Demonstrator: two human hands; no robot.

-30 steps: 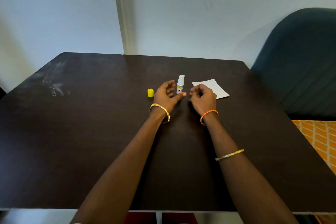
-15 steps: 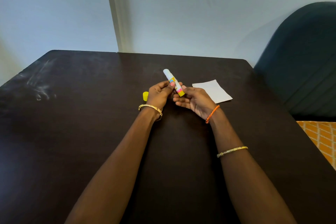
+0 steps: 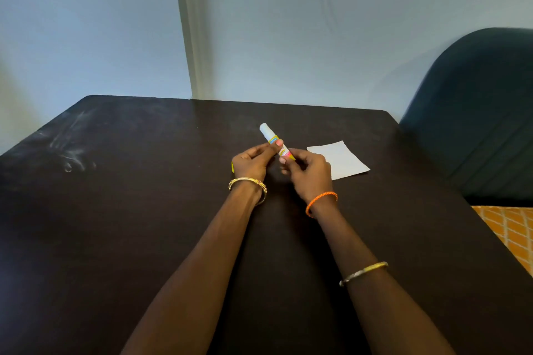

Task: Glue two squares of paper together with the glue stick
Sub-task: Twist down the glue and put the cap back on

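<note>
Both hands, left point(image 3: 251, 163) and right point(image 3: 310, 171), fingers curled around the tilted, seemingly uncapped glue stick point(image 3: 275, 142) above the table point(image 3: 144, 210)

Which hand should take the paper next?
Right, probably. The right hand sits just beside the white paper, while the left hand is farther away and pinches the glue stick mid-barrel.

I see the uncapped white glue stick point(image 3: 272, 138) tilted, tip up-left, held above the desk point(image 3: 129, 210). White paper square point(image 3: 343, 160) lies flat just right. Yellow cap point(image 3: 232, 166) mostly hidden.
</note>
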